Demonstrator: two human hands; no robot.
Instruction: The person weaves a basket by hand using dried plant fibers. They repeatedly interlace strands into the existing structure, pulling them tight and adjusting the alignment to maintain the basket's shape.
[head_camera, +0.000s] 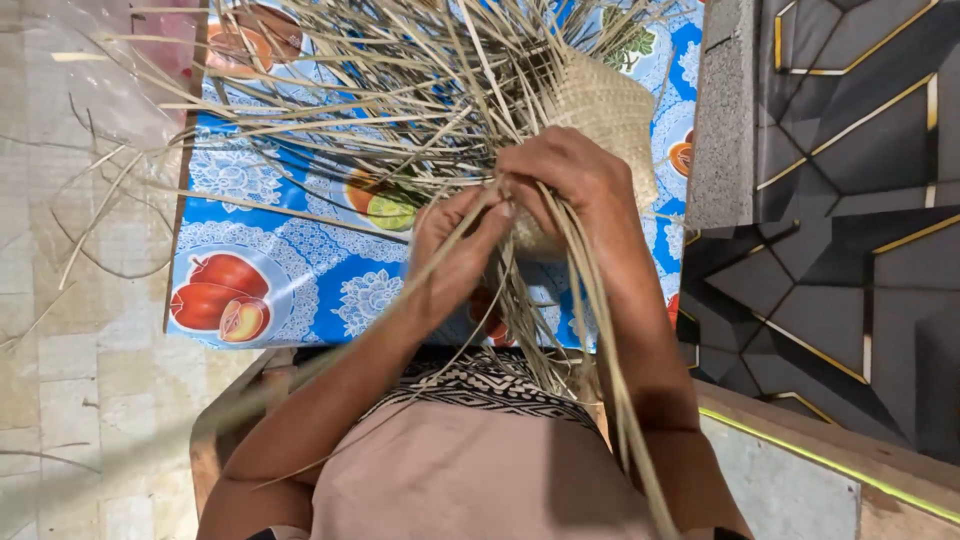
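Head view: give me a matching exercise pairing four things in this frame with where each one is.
Things:
1. pale woven straw piece
2. blue plastic tablecloth with fruit prints
3. dark geometric panel with gold lines
4. left hand

Places:
A. along the right side of the picture
B. under the right hand, above the table
C. spread over the table beneath the loose straw strips
D. pinching strips just left of the right hand

Pairs: 1-B, 2-C, 3-A, 4-D
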